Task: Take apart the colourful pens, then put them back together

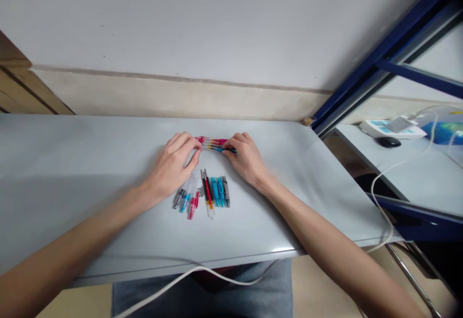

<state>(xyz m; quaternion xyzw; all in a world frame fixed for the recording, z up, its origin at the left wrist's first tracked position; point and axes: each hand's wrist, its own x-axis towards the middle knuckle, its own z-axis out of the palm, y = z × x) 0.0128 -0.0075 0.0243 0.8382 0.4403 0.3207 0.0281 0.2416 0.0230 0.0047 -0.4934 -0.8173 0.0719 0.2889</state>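
At the far left we see a wooden panel (21,79) beside a pale wall (181,29), and the grey table (72,164) runs across the view below it. Our left hand (172,166) reaches in from the lower left, its fingers curled over the pink end of a bundle of slim pens (213,144). The pink, yellow and blue barrels lie side by side, toward the table's far edge, between our two hands. Our right hand (244,156) closes on the bundle's other end, so both grips are closed on it. Just below, near both hands, lies a row of loose pen parts (208,195), running from grey, blue and pink pieces through red, blue and teal to grey. Any print on them is too small to read. Further right, past a blue metal frame (383,62), a side table (415,178) carries a white device with blue panels (392,127), a black computer mouse (389,142), a blue package (443,132) and a white cable (383,178). The device's markings are too blurred to read.
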